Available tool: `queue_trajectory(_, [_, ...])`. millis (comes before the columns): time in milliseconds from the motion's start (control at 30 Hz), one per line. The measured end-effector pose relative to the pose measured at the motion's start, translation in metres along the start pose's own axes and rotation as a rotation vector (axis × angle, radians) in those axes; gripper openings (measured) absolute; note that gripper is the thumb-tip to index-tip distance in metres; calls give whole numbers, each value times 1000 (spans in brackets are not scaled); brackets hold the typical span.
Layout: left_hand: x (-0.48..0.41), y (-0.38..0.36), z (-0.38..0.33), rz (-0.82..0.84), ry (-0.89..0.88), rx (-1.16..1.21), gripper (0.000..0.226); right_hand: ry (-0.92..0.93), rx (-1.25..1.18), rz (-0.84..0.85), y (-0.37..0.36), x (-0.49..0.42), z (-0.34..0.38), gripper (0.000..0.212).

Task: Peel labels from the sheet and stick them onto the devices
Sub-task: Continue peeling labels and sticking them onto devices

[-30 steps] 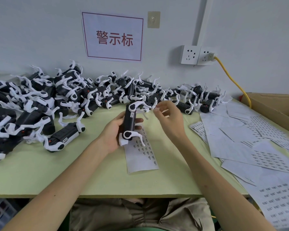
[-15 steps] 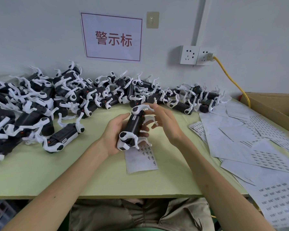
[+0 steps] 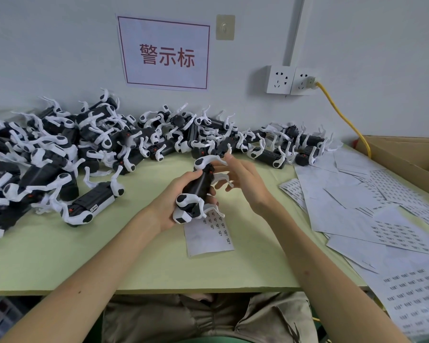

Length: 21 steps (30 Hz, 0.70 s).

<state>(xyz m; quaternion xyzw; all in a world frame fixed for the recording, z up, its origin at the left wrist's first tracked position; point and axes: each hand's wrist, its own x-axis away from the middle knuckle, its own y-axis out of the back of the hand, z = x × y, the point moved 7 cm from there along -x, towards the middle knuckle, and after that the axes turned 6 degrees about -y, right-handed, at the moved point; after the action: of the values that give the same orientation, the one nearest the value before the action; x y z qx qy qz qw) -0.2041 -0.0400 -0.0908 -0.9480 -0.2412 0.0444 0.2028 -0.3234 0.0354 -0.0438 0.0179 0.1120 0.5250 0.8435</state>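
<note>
Hands meet above the bench point(image 3: 109, 258), right of the heaped devices point(image 3: 84, 144) awaiting labels. The left hand point(image 3: 170, 204) wraps one black-and-white device point(image 3: 199, 186), tilting it, likely to expose its side. The right hand point(image 3: 243, 179), fingers loosely straight, touches that side, probably pressing a label down. The label sheet point(image 3: 208, 237) lies just beneath, within reach; spare sheets point(image 3: 372, 194) spread further right.

Wall sign point(image 3: 167, 54) reads "警示标" in red inside a red border; print on the label sheet point(image 3: 208, 237) on the table and the loose sheets point(image 3: 401, 233) at right is too small to read.
</note>
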Motion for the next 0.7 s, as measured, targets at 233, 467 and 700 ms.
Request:
queue_trajectory(233, [2, -4, 4, 31, 56, 28, 45, 13, -8, -7, 0, 3, 4, 44])
queue_trajectory(467, [-2, -2, 2, 25, 21, 19, 35, -1, -42, -16, 0, 2, 3, 44])
queue_trajectory(700, [2, -4, -4, 103, -48, -57, 46, -19, -89, -17, 3, -2, -1, 46])
